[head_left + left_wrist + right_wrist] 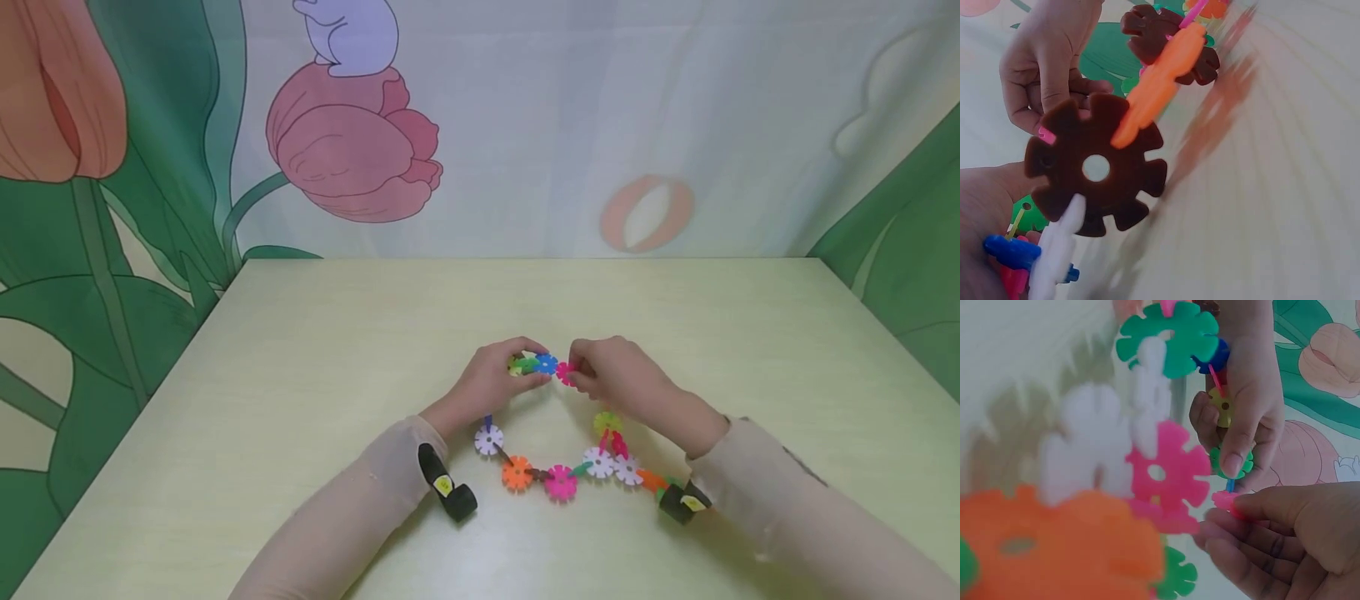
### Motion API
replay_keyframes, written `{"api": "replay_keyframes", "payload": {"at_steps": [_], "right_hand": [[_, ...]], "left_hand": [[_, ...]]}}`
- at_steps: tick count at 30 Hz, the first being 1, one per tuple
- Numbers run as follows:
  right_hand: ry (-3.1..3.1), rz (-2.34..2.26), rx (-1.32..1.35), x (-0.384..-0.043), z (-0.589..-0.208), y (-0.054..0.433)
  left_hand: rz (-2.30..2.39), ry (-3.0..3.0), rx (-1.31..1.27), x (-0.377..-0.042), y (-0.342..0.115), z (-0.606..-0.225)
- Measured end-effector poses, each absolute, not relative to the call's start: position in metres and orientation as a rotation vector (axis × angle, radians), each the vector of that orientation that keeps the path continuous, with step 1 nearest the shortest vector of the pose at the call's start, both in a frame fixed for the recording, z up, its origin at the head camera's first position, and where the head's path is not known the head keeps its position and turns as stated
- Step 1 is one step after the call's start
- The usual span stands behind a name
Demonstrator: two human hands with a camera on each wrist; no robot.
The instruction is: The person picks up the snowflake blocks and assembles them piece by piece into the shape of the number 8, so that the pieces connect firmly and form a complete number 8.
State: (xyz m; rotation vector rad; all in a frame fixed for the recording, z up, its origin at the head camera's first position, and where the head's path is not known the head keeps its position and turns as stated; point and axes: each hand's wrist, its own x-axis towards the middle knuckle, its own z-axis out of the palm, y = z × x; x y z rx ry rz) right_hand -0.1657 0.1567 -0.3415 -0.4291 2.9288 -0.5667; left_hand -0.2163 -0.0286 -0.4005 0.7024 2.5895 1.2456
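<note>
A chain of notched plastic snowflake discs hangs from my hands and runs over the table. In the head view, my left hand (495, 379) pinches a green disc (527, 366) near one end; a blue disc (546, 364) joins it, edge-on in the right wrist view. Thumb and fingers of my right hand (633, 379) pinch a pink disc (564, 373) touching the blue one; whether the two are slotted together I cannot tell. An orange disc (517, 473) and white disc (489, 440) lie lower in the chain. Close to the left wrist camera is a brown disc (1096, 197).
A short branch with a yellow disc (607, 423) rises from the chain below my right hand. An orange disc (652, 481) lies by the right wrist's black camera (681, 503). Behind the pale table (360, 333) hangs a flower-printed cloth (510, 125).
</note>
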Motion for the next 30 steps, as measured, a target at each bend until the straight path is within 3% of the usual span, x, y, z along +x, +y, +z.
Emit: {"api": "replay_keyframes", "payload": {"at_steps": [30], "right_hand": [[3.036, -0.687, -0.41, -0.173, -0.361, 0.154]], "left_hand": [[1.361, 2.607, 0.523, -0.216, -0.029, -0.397]]}}
